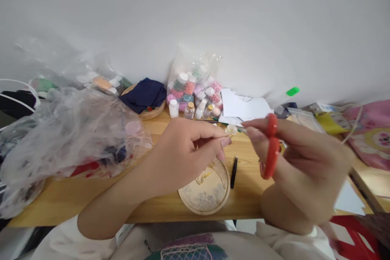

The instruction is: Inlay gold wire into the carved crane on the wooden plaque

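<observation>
My left hand (pixel 190 150) is closed in a pinch above the table, with a bit of thin gold thread (pixel 230 135) showing at the fingertips. My right hand (pixel 307 162) holds scissors with red handles (pixel 270 152); its thumb and forefinger are pinched together near the left fingertips, and the blades are mostly hidden. Under the left hand lies a round, pale hoop-like disc (pixel 204 201) with a grey wave pattern and gold lines, its upper part covered by my hand. To its right, a black pen (pixel 234 172) rests on the wood.
Small bottles (pixel 189 110) stand before a clear bag of colourful jars (pixel 195 83). Crumpled plastic bags (pixel 76 130) cover the left side. Dark blue cloth (pixel 146 94) sits on a round wooden piece. White papers (pixel 246 107) lie at the back; a pink bag (pixel 371 134) is at right.
</observation>
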`<state>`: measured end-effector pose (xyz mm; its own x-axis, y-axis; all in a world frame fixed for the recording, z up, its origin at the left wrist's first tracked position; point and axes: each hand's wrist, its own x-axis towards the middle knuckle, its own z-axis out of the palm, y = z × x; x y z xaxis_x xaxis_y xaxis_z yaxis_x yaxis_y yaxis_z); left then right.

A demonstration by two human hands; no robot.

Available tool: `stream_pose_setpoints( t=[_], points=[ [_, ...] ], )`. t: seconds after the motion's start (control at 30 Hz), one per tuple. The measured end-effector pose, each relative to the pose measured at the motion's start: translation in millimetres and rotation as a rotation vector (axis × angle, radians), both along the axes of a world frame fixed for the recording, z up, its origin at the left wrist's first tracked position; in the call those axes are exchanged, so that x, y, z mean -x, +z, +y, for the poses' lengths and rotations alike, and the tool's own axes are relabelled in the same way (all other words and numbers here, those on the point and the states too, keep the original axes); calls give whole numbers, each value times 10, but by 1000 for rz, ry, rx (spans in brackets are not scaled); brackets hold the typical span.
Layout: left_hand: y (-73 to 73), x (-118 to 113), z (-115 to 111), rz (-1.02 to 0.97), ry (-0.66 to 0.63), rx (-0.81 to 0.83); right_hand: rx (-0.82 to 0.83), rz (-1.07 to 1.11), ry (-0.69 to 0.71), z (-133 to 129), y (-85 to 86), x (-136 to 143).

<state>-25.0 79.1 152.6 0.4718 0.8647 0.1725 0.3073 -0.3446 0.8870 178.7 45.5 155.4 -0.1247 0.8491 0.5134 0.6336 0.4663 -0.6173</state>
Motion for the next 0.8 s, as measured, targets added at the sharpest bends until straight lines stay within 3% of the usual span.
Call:
stream_pose_setpoints(
  t=[0.47,0.6,0.67,0.8],
  points=[
    [-3,-25,3,-2,-22,22,-32,-86,106,108,41,121],
    [-2,-22,-1,22,2,9,-28,-86,51,92,75,78],
    [-14,-15,-25,69,36,-70,-51,-95,-23,73,101,34],
    [-117,-68,-53,373,159,-459,-93,-61,-168,30,117,-49]
  ],
)
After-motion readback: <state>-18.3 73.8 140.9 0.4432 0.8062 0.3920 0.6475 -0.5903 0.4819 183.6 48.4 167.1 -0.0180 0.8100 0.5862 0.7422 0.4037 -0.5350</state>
